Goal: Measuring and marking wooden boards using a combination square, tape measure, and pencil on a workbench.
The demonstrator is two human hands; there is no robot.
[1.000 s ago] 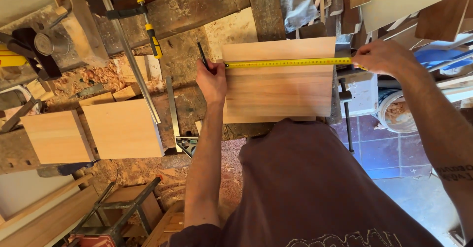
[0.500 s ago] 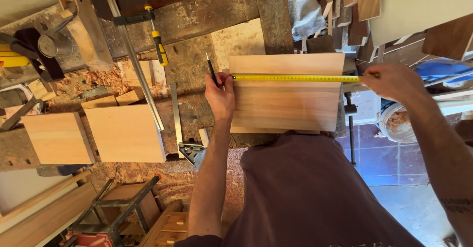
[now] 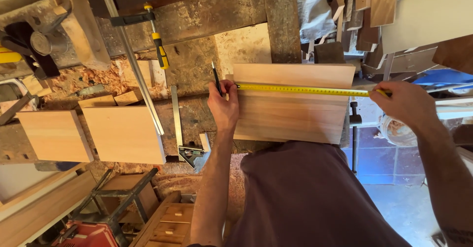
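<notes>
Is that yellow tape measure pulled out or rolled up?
Pulled out: the tape measure stretches across the wooden board, from the left hand to the right hand.

Tape measure (image 3: 300, 90) across board (image 3: 290, 116), two panels (image 3: 123, 133) left

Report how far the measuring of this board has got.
Done: the yellow tape lies stretched across the board. In hand: the left hand pins its end and holds a pencil; the right hand holds the case end. Left: no pencil mark shows.
</notes>
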